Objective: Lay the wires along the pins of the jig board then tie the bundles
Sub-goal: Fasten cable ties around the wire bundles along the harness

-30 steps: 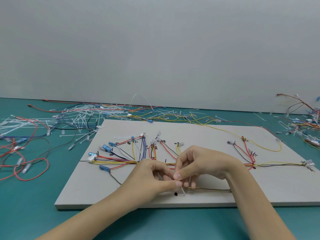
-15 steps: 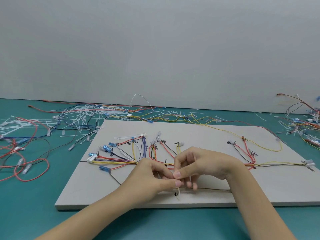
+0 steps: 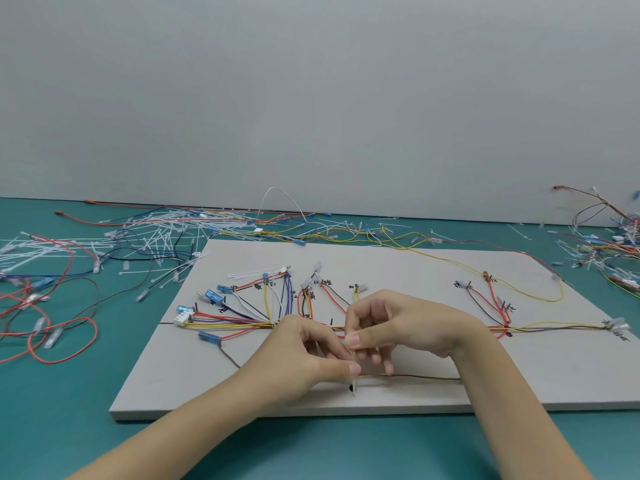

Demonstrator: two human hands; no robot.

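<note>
The white cable tie (image 3: pixel 354 382) has slid left along the yellow-and-brown wire pair (image 3: pixel 415 376) at the jig board's (image 3: pixel 433 265) near edge. Left hand (image 3: pixel 304 355) and right hand (image 3: pixel 391 323) both pinch it; a slipping pinch could let the wires spring off.

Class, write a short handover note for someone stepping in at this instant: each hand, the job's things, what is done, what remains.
Left hand and right hand both pinch a white cable tie on the brown and yellow wires near the jig board front edge.
Done: wires laid along the pins.
Left: tighten this tie; whether other bundles are tied cannot be told.
Spare ties lie far left.
</note>
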